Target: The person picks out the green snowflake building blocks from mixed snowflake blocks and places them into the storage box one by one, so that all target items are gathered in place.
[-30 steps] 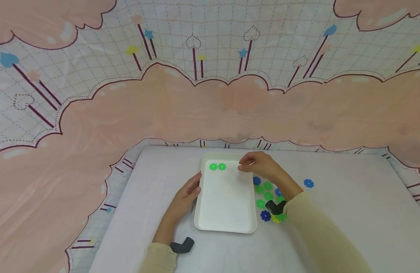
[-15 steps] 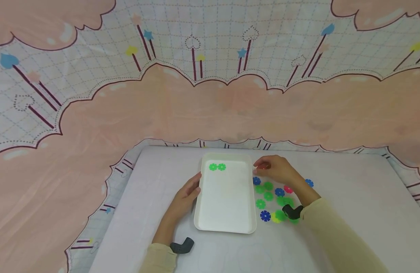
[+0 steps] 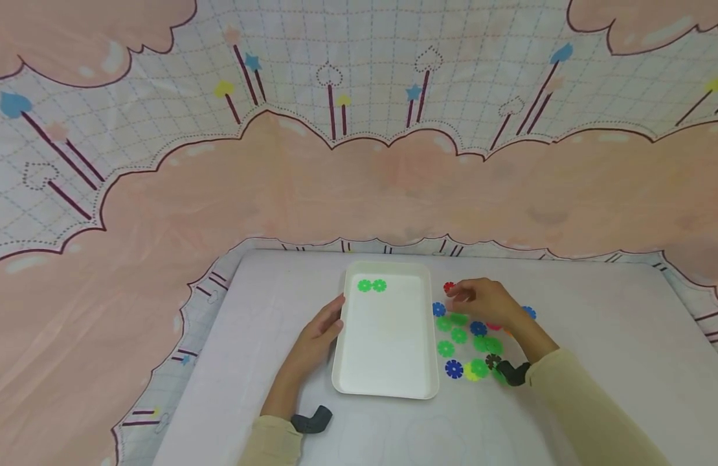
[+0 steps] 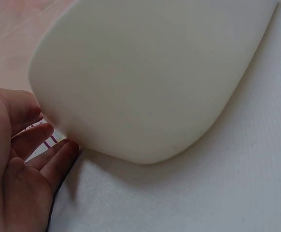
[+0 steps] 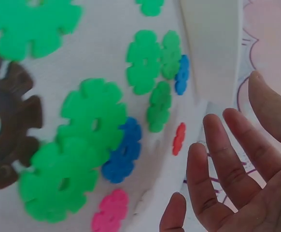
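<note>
A white tray [image 3: 388,336] lies on the table, with two green flower-shaped discs [image 3: 372,285] side by side near its far left corner. My left hand [image 3: 316,336] rests its fingertips against the tray's left side; in the left wrist view, the fingers [image 4: 58,159] touch the outer wall. To the right of the tray, my right hand [image 3: 483,303] hovers over loose discs with nothing in its fingers. Just beyond its fingertips, a red flower-shaped disc [image 3: 448,287] is on the table. The right wrist view shows that red disc [image 5: 178,138] apart from the relaxed right hand [image 5: 242,179].
Several green, blue, yellow, pink and brown discs [image 3: 459,335] lie scattered right of the tray, some overlapping. A blue disc [image 3: 529,312] sits farther right, partly behind the right wrist. A patterned curtain [image 3: 359,188] hangs behind the table [image 3: 265,291].
My right hand has moved right and toward me, from over the tray's far right rim to over the loose discs. It has let go of the red disc. The left hand stays put.
</note>
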`<state>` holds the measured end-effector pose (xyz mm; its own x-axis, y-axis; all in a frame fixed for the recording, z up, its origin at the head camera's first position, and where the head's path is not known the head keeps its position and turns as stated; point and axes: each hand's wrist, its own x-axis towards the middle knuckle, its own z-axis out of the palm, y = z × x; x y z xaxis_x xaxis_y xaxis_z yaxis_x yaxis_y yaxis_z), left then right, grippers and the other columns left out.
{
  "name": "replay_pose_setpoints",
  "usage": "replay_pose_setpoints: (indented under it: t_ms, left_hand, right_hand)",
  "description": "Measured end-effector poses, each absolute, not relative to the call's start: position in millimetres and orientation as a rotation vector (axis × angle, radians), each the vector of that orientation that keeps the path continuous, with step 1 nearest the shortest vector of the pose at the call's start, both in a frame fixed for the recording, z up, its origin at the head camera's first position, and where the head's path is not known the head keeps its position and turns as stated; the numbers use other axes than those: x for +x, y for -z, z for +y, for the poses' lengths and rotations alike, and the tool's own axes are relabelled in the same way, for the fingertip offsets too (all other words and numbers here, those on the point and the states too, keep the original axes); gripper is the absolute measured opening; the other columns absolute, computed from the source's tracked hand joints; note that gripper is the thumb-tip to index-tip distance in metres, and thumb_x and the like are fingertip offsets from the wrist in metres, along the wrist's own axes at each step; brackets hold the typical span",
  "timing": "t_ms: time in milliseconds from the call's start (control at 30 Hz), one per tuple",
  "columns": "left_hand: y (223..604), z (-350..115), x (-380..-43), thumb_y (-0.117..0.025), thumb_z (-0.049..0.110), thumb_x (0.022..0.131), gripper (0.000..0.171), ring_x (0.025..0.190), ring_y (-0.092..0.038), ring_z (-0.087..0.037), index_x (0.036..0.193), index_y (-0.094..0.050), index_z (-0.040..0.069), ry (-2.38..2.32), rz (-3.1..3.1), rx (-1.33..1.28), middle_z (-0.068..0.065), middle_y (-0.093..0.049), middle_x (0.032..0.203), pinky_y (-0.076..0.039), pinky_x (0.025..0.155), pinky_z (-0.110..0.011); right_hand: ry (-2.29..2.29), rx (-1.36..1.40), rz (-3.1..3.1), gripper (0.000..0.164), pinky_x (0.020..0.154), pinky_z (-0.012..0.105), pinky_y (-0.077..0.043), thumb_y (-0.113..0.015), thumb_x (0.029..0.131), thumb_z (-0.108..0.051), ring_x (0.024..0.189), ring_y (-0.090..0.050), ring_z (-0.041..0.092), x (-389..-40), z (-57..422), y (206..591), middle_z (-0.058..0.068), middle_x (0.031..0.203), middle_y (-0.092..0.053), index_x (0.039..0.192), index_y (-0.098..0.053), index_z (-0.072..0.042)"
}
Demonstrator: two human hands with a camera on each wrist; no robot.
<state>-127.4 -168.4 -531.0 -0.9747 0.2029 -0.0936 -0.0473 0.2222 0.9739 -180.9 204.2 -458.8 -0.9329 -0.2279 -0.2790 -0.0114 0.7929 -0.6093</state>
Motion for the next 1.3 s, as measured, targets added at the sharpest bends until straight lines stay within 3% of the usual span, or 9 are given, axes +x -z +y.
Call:
replay_pose_setpoints:
  t_ms: [300, 567, 833, 1300]
  left_hand:
    - [530, -169, -127, -0.057, 0.019, 0.105, 0.052, 0.151, -0.039, -0.020, 0.156, -0.044, 0.023, -1.848, 2.269, 0.147, 0.008, -0.039, 0.163, -0.036, 0.122, -0.044]
    - [530, -169, -127, -0.056, 0.017, 0.106, 0.052, 0.151, -0.038, -0.021, 0.156, -0.044, 0.022, -1.857, 2.263, 0.150, 0.007, -0.038, 0.163, -0.035, 0.122, -0.045]
    - [531, -169, -127, -0.057, 0.017, 0.105, 0.052, 0.151, -0.039, -0.020, 0.155, -0.044, 0.024, -1.850, 2.279, 0.150, 0.009, -0.039, 0.163, -0.036, 0.122, -0.046]
    - [530, -170, -127, -0.056, 0.018, 0.106, 0.052, 0.152, -0.036, -0.023, 0.156, -0.043, 0.020, -1.850, 2.286, 0.203, 0.006, -0.035, 0.165, -0.033, 0.123, -0.043]
  right_hand:
    - [0.907, -0.122, 2.600, 0.039, 0.080, 0.035, -0.059, -0.081, 0.087, -0.038, 0.095, -0.061, 0.021, -178, 208, 468, 0.003, 0.104, -0.072, 0.118, -0.074, -0.015]
    - [0.886, -0.135, 2.582, 0.039, 0.091, 0.046, -0.059, -0.083, 0.085, -0.037, 0.104, -0.065, 0.026, -179, 212, 477, 0.006, 0.110, -0.074, 0.115, -0.076, -0.013]
    - [0.877, -0.073, 2.572, 0.030, 0.087, 0.040, -0.060, -0.088, 0.080, -0.028, 0.099, -0.063, 0.023, -181, 214, 483, 0.003, 0.106, -0.073, 0.107, -0.078, -0.018]
    - [0.898, -0.055, 2.564, 0.024, 0.081, 0.034, -0.059, -0.088, 0.079, -0.014, 0.089, -0.060, 0.021, -181, 214, 483, 0.003, 0.096, -0.070, 0.100, -0.076, -0.014]
